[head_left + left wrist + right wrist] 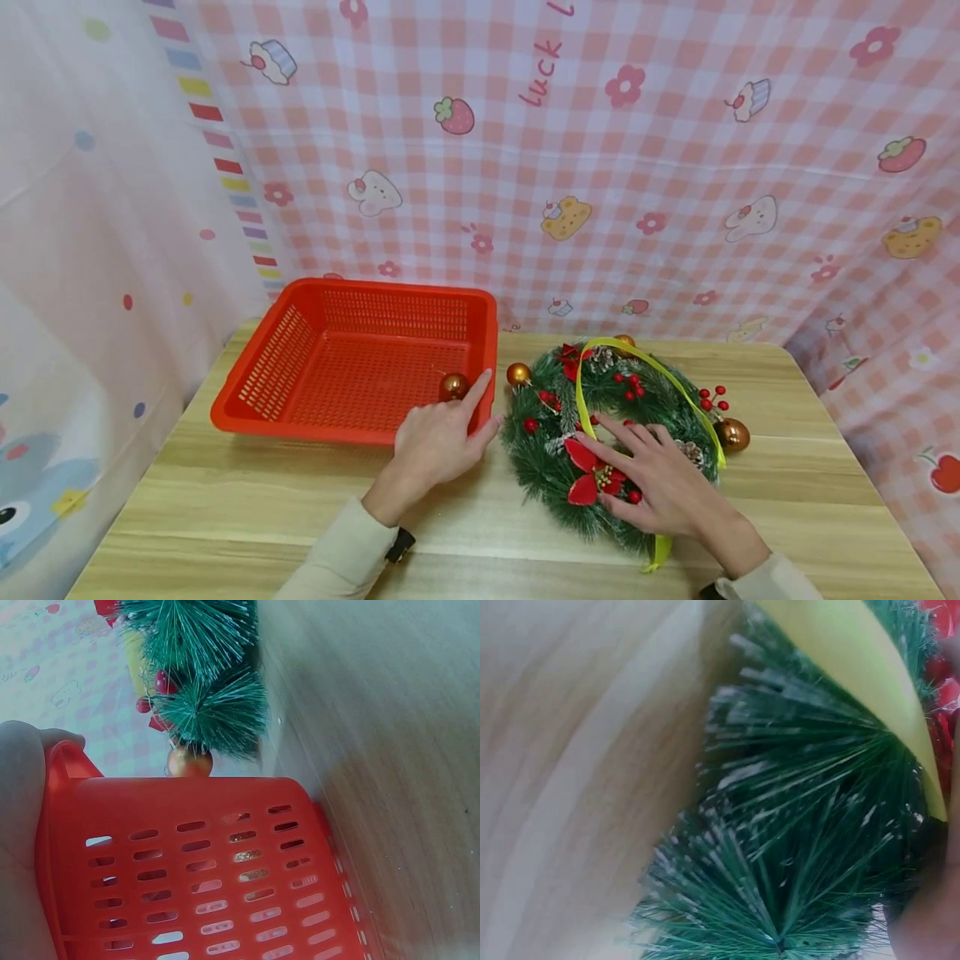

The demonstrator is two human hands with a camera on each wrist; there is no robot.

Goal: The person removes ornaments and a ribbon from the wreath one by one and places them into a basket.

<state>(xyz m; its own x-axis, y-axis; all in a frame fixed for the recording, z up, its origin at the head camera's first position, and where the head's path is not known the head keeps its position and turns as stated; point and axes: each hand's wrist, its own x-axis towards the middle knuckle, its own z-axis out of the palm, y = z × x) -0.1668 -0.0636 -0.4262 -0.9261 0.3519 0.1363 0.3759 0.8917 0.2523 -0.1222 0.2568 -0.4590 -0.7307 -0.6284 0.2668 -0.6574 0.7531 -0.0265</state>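
Observation:
A red plastic basket (pixel 300 432) with slotted walls stands on the left half of the table. My left hand (pixel 442 437) grips its front right corner, the index finger stretched along the rim and the thumb outside. One bronze bauble (pixel 453 386) lies inside near that corner. To the right lies a green Christmas wreath (pixel 536 471) with berries, pinecones and a yellow ribbon (pixel 582 396). My right hand (pixel 667 483) rests on its front with fingers spread, thumb and index finger around a red poinsettia flower (pixel 582 492). In the right wrist view, pine needles (pixel 780 765) fill the middle.
A gold bauble (pixel 517 374) sits between wreath and basket. At the wreath's right edge are another bronze bauble (pixel 732 435) and a red berry sprig (pixel 712 398). A checked pink curtain (pixel 480 183) hangs behind the wooden table (pixel 810 500).

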